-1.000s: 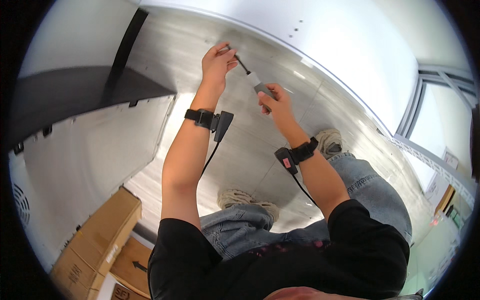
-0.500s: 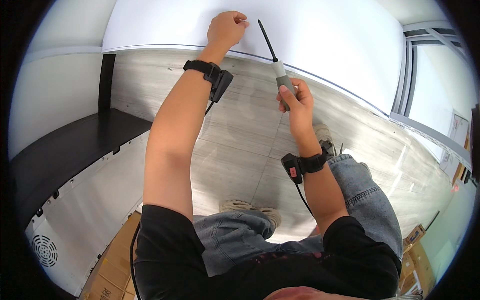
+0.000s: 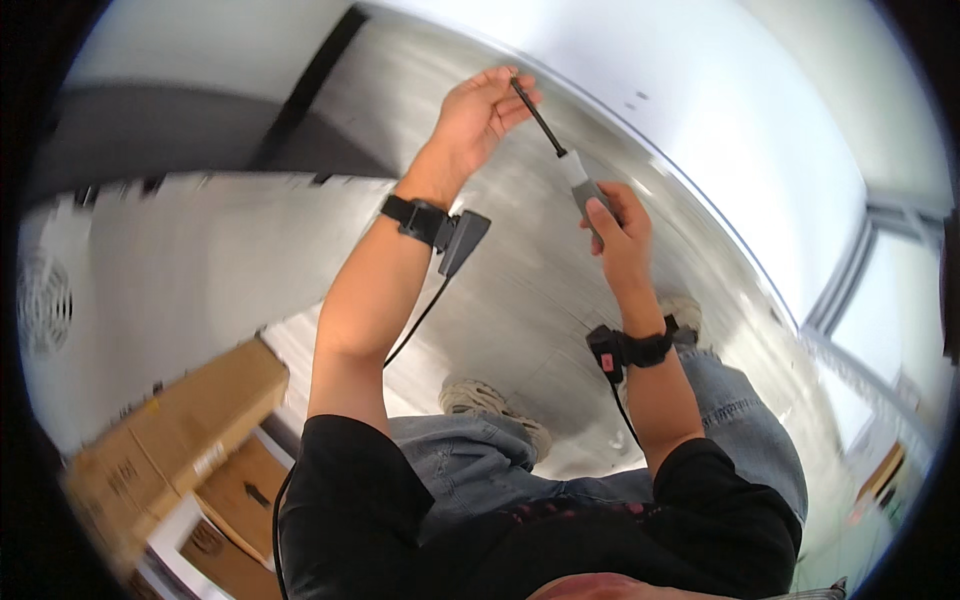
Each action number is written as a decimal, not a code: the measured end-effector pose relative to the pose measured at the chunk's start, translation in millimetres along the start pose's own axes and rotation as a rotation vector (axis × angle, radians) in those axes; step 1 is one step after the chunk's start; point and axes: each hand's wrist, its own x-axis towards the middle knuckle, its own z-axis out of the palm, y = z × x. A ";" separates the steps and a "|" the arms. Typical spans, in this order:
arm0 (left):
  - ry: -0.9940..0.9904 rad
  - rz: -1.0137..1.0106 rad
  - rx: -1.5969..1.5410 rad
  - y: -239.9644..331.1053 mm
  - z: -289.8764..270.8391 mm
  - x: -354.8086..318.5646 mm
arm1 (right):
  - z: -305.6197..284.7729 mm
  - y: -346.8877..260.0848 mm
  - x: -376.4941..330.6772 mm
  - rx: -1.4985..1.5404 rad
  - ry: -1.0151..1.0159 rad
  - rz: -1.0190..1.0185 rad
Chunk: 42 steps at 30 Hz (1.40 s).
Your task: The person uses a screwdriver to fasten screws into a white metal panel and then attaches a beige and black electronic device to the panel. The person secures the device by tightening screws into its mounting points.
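Observation:
A screwdriver (image 3: 591,199) with a grey handle and a long black shaft is in my right hand (image 3: 626,232), its fingers wrapped round the handle. The shaft points up and to the left. My left hand (image 3: 484,118) is at the screwdriver's tip, thumb and forefinger pinched there and the other fingers loosely apart. Whatever is between those fingertips is too small to make out. Both hands are in the air over the floor, just on my side of a large white panel (image 3: 720,130) with a dark line along its edge.
To the left stands a white metal cabinet (image 3: 150,270) with a round vent and a dark top. Cardboard boxes (image 3: 190,420) lie at the lower left. A grey metal frame (image 3: 850,275) rises at the far right. My shoes rest on the grey floor (image 3: 480,310).
My view has turned and the surroundings have shifted. The left hand has left its place over the white panel and come to the screwdriver's tip. My right hand still holds the screwdriver.

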 end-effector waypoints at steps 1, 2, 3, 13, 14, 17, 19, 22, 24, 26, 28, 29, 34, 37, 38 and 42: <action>0.028 0.025 -0.045 9.8 -16.6 -21.5 | 15.2 -4.4 -6.3 -0.028 -0.034 0.019; 0.059 0.054 -0.091 18.9 -35.8 -42.2 | 31.1 -4.1 -10.5 -0.026 -0.092 0.018; 0.082 0.082 -0.123 27.5 -54.6 -63.2 | 45.4 -5.1 -16.4 -0.026 -0.147 0.015; 0.556 0.393 -0.142 61.3 -141.1 -268.5 | 152.3 -31.5 -68.4 -0.380 -0.698 -0.163; 0.615 0.399 -0.132 59.3 -141.6 -280.7 | 157.7 -33.7 -73.0 -0.423 -0.737 -0.198; 0.775 0.406 -0.121 43.0 -150.8 -307.1 | 170.9 -28.0 -77.6 -0.551 -0.839 -0.288; 0.844 0.396 -0.102 33.3 -159.9 -320.9 | 179.1 -22.4 -78.4 -0.636 -0.888 -0.346; 0.835 0.372 -0.144 25.2 -169.2 -333.6 | 182.5 -16.2 -84.4 -0.674 -0.901 -0.420; 0.828 0.342 -0.177 17.0 -176.6 -339.5 | 181.9 -13.2 -94.0 -0.710 -0.893 -0.477; 0.841 0.325 -0.201 22.1 -179.9 -343.2 | 190.0 -17.6 -99.2 -0.755 -0.887 -0.547; 0.831 0.290 -0.201 21.8 -188.0 -344.1 | 193.0 -11.8 -104.2 -0.791 -0.846 -0.599; 0.836 0.275 -0.202 16.5 -193.3 -340.8 | 192.2 -6.3 -106.6 -0.812 -0.825 -0.626; 0.777 0.227 -0.207 -3.7 -226.9 -328.1 | 194.7 15.6 -117.7 -0.909 -0.738 -0.756; 0.696 0.179 -0.187 -7.9 -241.6 -320.5 | 193.7 26.8 -126.6 -0.965 -0.684 -0.823; 0.664 0.172 -0.190 -8.7 -243.1 -318.2 | 192.5 28.1 -130.6 -0.987 -0.665 -0.842; 0.567 0.187 -0.297 -15.4 -253.3 -313.7 | 195.8 30.7 -146.3 -0.985 -0.628 -0.765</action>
